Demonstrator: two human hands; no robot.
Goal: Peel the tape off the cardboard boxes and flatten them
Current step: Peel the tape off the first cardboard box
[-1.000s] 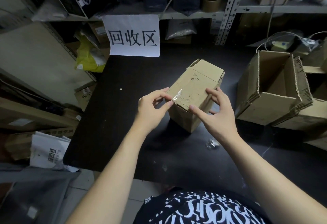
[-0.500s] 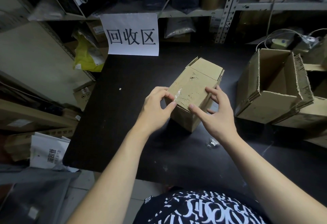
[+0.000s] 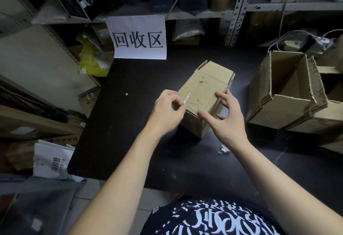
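Head view: the cardboard box (image 3: 207, 86) lies lengthwise, pointing away. Tape (image 3: 187, 98) at its near-left corner is pinched by the left hand (image 3: 167, 112), and the right hand (image 3: 226, 119) braces its near-right edge, fingers spread.

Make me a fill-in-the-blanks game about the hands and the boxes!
1. The left hand pinches shiny ____ at the edge of the small box.
2. The big box beside the right hand has its top ____.
3. The small box stands on a ____ table.

Missing words: tape, open, black.
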